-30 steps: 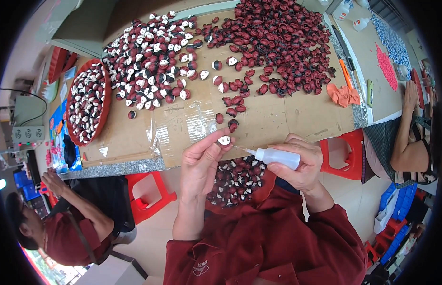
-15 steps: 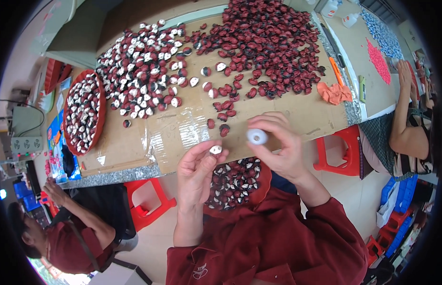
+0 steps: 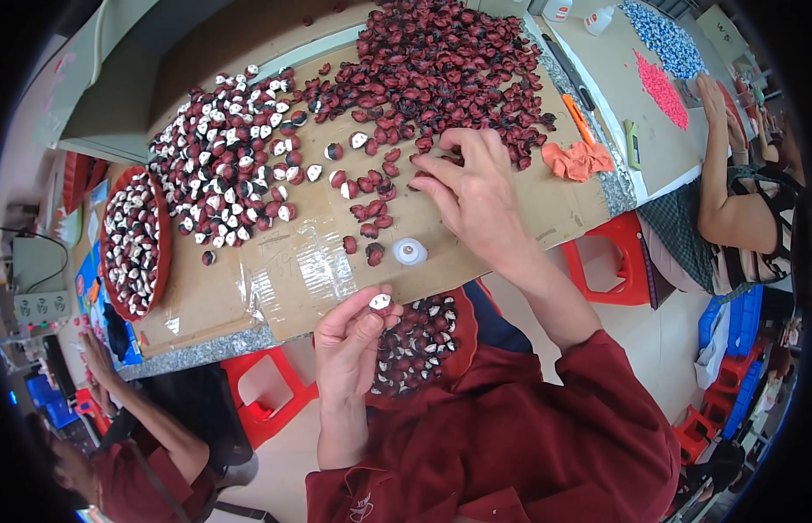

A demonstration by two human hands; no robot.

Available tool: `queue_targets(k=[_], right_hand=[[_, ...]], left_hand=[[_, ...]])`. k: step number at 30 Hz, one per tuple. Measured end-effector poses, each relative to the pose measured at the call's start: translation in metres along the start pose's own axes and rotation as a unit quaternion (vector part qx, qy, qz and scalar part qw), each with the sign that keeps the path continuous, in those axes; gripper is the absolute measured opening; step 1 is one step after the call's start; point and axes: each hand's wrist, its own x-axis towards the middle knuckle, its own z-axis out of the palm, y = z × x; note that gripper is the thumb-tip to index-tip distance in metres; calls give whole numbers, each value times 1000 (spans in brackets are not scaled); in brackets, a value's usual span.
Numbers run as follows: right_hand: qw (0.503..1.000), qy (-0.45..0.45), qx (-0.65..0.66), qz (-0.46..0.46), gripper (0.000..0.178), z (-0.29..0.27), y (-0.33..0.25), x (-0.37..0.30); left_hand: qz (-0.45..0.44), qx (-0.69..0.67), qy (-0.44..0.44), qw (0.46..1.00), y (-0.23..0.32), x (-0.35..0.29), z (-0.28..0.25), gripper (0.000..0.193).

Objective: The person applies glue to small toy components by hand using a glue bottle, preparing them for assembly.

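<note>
My left hand [image 3: 349, 336] pinches a small piece [image 3: 382, 302] between thumb and fingers; it has a white face with dark dots and a dark red back. My right hand [image 3: 480, 196] reaches over the cardboard at the edge of the dark red cap-like pieces [image 3: 458, 74]. Its thumb and forefinger are apart around one of these caps, and I cannot make out a firm grip. Just in front stands a small white round bottle [image 3: 409, 252], its nozzle facing up. Under my left hand, a red bowl [image 3: 465, 336] full of red, black and white pieces rests at my lap.
A heap of white-faced red pieces [image 3: 218, 166] covers the left of the table. Beside it is a red tray [image 3: 162, 270] of similar pieces. An orange cutter [image 3: 579, 119] and a crumpled orange cloth [image 3: 578, 160] lie at the right. Other people sit at both sides, near red stools [image 3: 608, 261].
My right hand has set the white bottle on the table edge and moved up to the loose red caps. My left hand still holds its piece, slightly lower in view.
</note>
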Motion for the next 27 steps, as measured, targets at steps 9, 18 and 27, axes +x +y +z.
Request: queue_targets(k=[9, 18, 27], right_hand=[[906, -74, 372, 190, 15, -38, -32, -48], [919, -87, 384, 13, 30, -35, -41, -65], [956, -38, 289, -26, 30, -35, -53, -74]], left_hand=[[-44, 9, -17, 999, -9, 3, 13, 31], [-2, 16, -5, 1000, -25, 0, 18, 27], [105, 191, -66, 974, -27, 3, 8, 31]])
